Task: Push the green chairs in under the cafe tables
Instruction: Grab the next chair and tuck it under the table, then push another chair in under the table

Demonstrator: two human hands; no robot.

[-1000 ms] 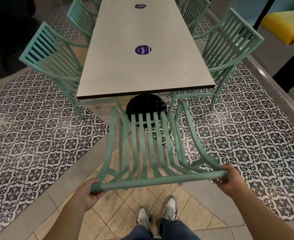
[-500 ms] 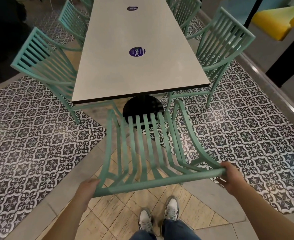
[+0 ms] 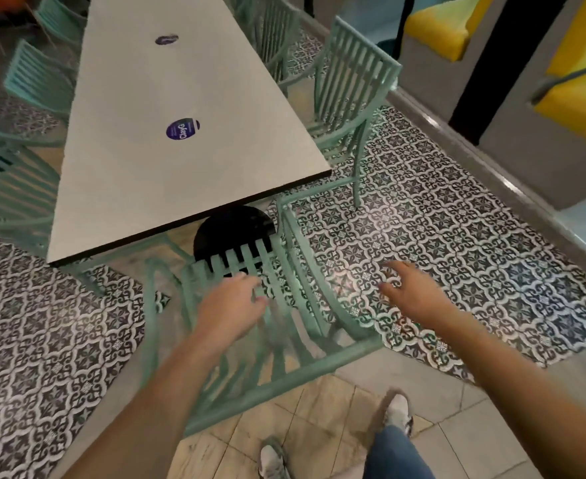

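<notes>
A green slatted chair point(image 3: 277, 378) stands at the near end of the long white cafe table point(image 3: 167, 140), its seat front close to the table's black round base point(image 3: 232, 229). Both my hands are off the chair's top rail. My left hand point(image 3: 231, 312) hovers over the backrest slats with loose fingers. My right hand point(image 3: 412, 292) is spread in the air over the patterned floor, to the right of the chair. The picture is blurred by motion.
More green chairs line the table: one at the right point(image 3: 350, 88), another behind it point(image 3: 277, 32), and several on the left point(image 3: 11, 188). A grey kerb point(image 3: 491, 174) and yellow seating point(image 3: 436, 25) lie to the right. My feet point(image 3: 398, 413) stand behind the chair.
Both hands have let go of the chair's top rail and moved forward. The view has swung to the right, and the chair sits a little nearer the table.
</notes>
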